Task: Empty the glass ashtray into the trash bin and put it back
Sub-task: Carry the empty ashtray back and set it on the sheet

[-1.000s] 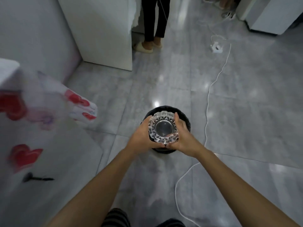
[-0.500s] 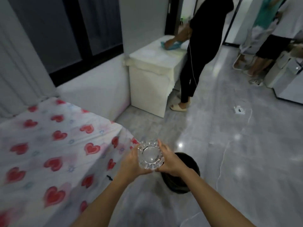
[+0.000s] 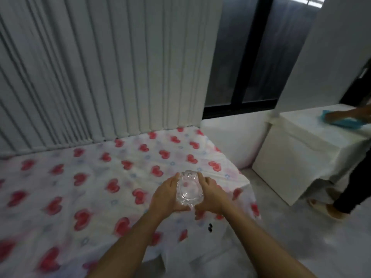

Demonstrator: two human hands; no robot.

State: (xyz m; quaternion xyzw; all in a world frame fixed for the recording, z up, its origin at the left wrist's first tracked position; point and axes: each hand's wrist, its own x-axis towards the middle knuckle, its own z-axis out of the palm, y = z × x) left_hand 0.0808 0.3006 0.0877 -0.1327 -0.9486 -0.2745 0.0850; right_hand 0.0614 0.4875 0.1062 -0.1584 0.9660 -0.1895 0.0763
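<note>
key relation: i judge the set-down turns on the ashtray (image 3: 189, 190) being above the table (image 3: 60, 177) near its right corner, with open cloth running toward 10 and 11 o'clock from my hands.
ashtray position: held between both palms, off the surface as far as i can tell; blur hides any gap.
ashtray attitude: mouth facing up toward the camera, bowl looks clear of contents; no real long axis, it is roundish.
left hand (image 3: 167, 194): cupped on the ashtray's 9 o'clock side, fingers wrapped to the rim.
right hand (image 3: 210, 194): cupped on the 3 o'clock side, thumb low at 6 o'clock.
nearer hand: neither; both sit level with it.
stage: i judge emptying done, replacement pending.
risk: table edge lies close at 4 o'clock; i would place further in.
bin: not in view.
bystander: a person (image 3: 353, 189) wiping a white cabinet (image 3: 297, 157) at 2 o'clock, well apart.
</note>
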